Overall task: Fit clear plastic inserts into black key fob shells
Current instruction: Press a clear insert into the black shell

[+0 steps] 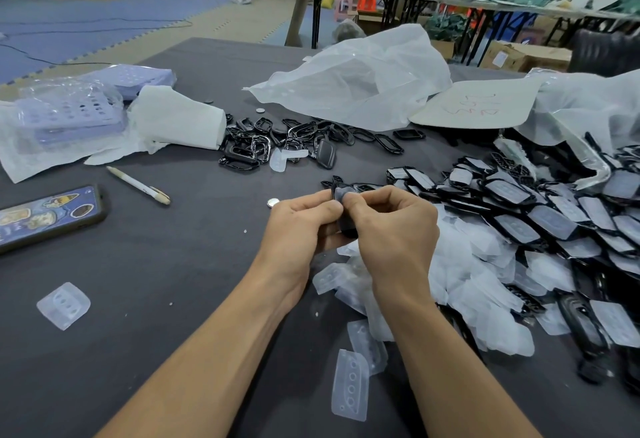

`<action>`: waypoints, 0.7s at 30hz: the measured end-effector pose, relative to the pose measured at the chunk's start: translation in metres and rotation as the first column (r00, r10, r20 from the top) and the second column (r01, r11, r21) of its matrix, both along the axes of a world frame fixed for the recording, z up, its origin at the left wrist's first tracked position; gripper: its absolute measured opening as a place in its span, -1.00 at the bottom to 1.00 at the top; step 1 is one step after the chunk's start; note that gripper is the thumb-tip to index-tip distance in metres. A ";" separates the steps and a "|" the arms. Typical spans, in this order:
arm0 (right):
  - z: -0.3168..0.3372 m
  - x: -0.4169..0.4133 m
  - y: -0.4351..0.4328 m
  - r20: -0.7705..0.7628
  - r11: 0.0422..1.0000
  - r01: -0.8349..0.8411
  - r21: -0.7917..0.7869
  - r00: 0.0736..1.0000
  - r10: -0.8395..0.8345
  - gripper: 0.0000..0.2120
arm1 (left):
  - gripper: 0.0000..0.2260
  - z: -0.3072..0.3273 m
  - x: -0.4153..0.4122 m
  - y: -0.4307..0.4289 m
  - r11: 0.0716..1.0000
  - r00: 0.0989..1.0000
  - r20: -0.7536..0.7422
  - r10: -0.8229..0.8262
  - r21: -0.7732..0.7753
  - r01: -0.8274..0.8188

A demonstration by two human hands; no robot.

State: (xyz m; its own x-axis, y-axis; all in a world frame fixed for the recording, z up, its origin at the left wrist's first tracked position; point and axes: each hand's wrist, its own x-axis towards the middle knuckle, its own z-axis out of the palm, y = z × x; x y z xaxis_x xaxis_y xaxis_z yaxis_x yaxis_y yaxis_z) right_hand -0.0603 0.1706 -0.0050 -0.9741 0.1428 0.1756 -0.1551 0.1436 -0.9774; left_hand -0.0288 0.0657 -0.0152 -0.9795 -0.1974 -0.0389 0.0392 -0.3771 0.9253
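I see left hand (304, 226) and right hand (388, 226) both pinching one black shell (348, 228) over the desk (173, 264); clear insert (341, 193) at its top

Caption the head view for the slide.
Left hand and right hand pinch a black key fob shell with clear insert.

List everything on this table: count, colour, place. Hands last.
Shell: one, black, held at centre.
Finished fobs: many, black and clear, heap at right.
Inserts: many, clear, heap front right.
Frames: many, black, centre back.
Pen: one, white, left.
Phone: one, dark case, far left.
Button cell: one, silver, mid-table.
Bag: one, white, centre back.
Card: one, pale, back right.
Table: one, dark grey, underneath.
Left hand: one, grips shell.
Right hand: one, grips shell.
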 end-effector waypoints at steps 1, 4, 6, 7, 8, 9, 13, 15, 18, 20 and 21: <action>0.000 -0.001 0.000 0.000 1.000 -0.017 0.006 1.000 0.017 -0.81 | -0.69 0.000 0.000 0.000 1.000 1.000 0.000 0.010 -0.001 -0.010; -0.001 -0.004 0.002 0.014 0.997 -0.070 0.029 0.997 0.069 -0.80 | -0.65 0.000 0.001 0.000 1.000 1.000 -0.004 0.023 -0.008 -0.023; -0.001 -0.006 0.003 0.021 0.995 -0.097 0.031 0.995 0.097 -0.82 | -0.63 0.000 0.002 0.000 0.999 1.000 -0.004 0.021 -0.027 -0.021; -0.002 -0.006 0.004 0.016 0.995 -0.096 0.030 0.995 0.095 -0.83 | -0.63 0.000 0.002 0.000 0.999 1.000 -0.004 0.019 -0.039 -0.019; -0.003 -0.007 0.004 0.004 0.996 -0.083 0.031 0.997 0.083 -0.83 | -0.64 0.000 0.002 0.000 0.999 1.000 -0.007 0.015 -0.047 -0.015; -0.004 -0.007 0.004 -0.010 0.997 -0.064 0.038 0.998 0.065 -0.84 | -0.66 0.000 0.002 0.000 0.999 1.000 -0.013 0.009 -0.049 -0.010; -0.006 -0.008 0.003 -0.028 0.994 -0.071 0.082 0.997 0.073 -0.85 | -0.71 -0.003 0.001 0.000 0.997 0.999 -0.034 0.012 -0.079 -0.014; -0.007 -0.009 0.003 -0.023 0.992 -0.089 0.084 0.996 0.091 -0.85 | -0.72 -0.004 0.001 0.002 0.986 0.998 -0.040 0.040 -0.163 -0.046; -0.008 -0.011 0.006 0.005 0.991 -0.118 0.066 0.993 0.118 -0.84 | -0.70 -0.004 0.000 0.001 0.964 0.997 -0.050 0.060 -0.257 -0.071; -0.006 -0.012 0.008 0.009 0.988 -0.151 0.044 0.988 0.151 -0.83 | -0.71 -0.002 -0.001 -0.003 0.956 0.996 -0.040 0.086 -0.279 -0.093; -0.006 -0.013 0.009 0.010 0.984 -0.175 0.021 0.985 0.175 -0.83 | -0.74 -0.002 -0.001 -0.005 0.948 0.992 -0.032 0.123 -0.291 -0.127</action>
